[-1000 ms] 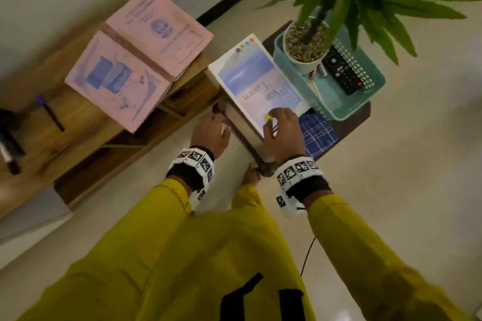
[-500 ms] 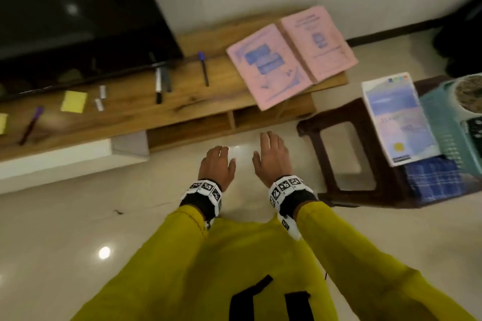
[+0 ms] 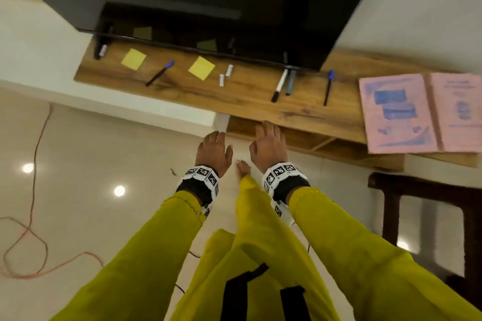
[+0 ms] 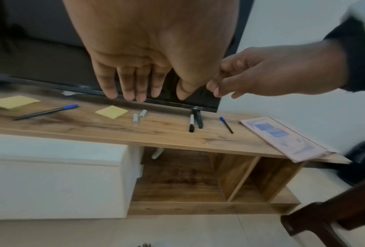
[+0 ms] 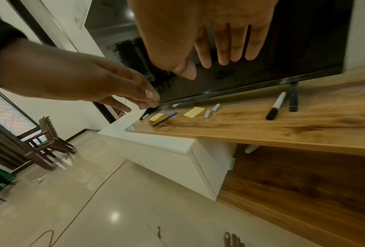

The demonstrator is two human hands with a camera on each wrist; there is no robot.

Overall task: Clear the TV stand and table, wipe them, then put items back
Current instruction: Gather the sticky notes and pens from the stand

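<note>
Nearest, the left hand [image 3: 213, 150] and right hand [image 3: 268, 144] hung side by side with fingers loosely extended, holding nothing. Beyond them at twelve o'clock stretched the TV stand [image 3: 250, 101], bearing sticky notes [image 3: 201, 68], pens [image 3: 328, 87] and, at two o'clock, pink booklets [image 3: 422, 112]. The dark table [image 3: 427, 190] stood at three o'clock.

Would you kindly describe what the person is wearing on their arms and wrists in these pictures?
Both arms are in loose, bright yellow-green sleeves. Each wrist carries a white band printed with square black-and-white markers over a black cuff: one behind the left hand, one behind the right hand. The hands are bare, with no gloves or rings visible.
</note>
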